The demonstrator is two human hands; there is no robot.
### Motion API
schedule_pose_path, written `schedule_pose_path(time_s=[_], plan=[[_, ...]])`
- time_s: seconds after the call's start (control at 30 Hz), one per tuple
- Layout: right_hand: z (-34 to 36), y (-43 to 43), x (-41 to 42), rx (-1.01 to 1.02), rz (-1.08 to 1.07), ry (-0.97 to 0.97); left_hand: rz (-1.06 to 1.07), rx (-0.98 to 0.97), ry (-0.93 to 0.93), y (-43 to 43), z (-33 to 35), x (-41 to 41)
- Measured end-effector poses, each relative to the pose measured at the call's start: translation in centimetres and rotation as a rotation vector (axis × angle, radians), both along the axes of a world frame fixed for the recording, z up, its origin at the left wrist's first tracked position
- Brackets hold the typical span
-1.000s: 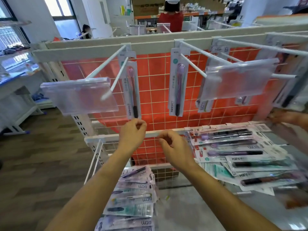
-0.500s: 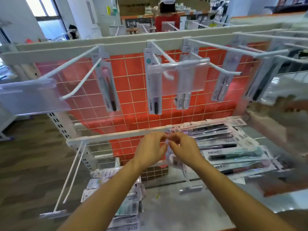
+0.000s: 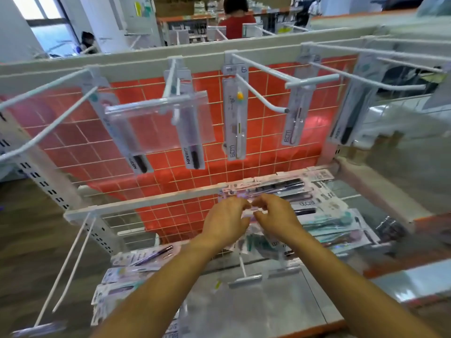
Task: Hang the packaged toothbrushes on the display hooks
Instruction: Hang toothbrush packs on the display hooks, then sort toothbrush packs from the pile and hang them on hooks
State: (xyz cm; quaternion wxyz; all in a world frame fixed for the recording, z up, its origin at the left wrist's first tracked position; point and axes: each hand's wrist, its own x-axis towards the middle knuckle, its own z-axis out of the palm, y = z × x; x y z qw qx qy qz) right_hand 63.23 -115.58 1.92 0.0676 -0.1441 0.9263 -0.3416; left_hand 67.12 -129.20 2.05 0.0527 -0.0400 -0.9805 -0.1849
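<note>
The left hand (image 3: 225, 222) and right hand (image 3: 275, 217), fingers curled, both pinch the top of a blurred clear-plastic toothbrush pack (image 3: 258, 242) hanging beneath them. It sits just before the white metal rail (image 3: 146, 203)

The back panel (image 3: 156, 172) is bright orange-red, crossed by a white wire grid in squares. The hooks (image 3: 258, 93) and rails are white; the label holders (image 3: 158, 123) are clear and tinted pink by the panel behind. The hanging packs (image 3: 192, 152) are pale grey-white with dark lettering and black brush handles; the middle pack (image 3: 235, 118) is white with a yellow spot. The held pack (image 3: 248, 214) looks whitish-lilac. The pile at the shelf's right edge (image 3: 324, 215) mixes white, teal, black and purple. The shelf (image 3: 256, 308) is silvery grey, the floor (image 3: 31, 240) brown wood-grain.
</note>
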Motion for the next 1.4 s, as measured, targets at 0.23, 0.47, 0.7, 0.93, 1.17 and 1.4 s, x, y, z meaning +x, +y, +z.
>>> schedule_pose_path(time_s=[0.23,0.47,0.7,0.93,1.17,1.4], plan=[[-0.2,4.3,-1.6,0.121,0.004,-0.020,-0.186,0.009,-0.069,4.1,-1.3,-0.2],[-1.3,7.8,-1.3,0.094,-0.054,-0.009,-0.225,-0.008,-0.109,7.7,-2.5,-0.6],[-2.0,10.4,-1.3,0.087,-0.145,-0.019,-0.285,-0.105,-0.078,10.9,-3.5,-0.7],[-3.2,13.1,-0.8,0.134,-0.128,-0.032,-0.247,-0.217,-0.087,12.3,-4.9,-0.7],[-3.5,13.6,-0.3,0.061,-0.133,0.023,-0.180,-0.240,-0.122,13.0,-4.6,-1.2],[-3.3,14.1,0.0,0.041,-0.152,0.042,-0.177,-0.308,-0.120,13.7,-4.4,-1.4]])
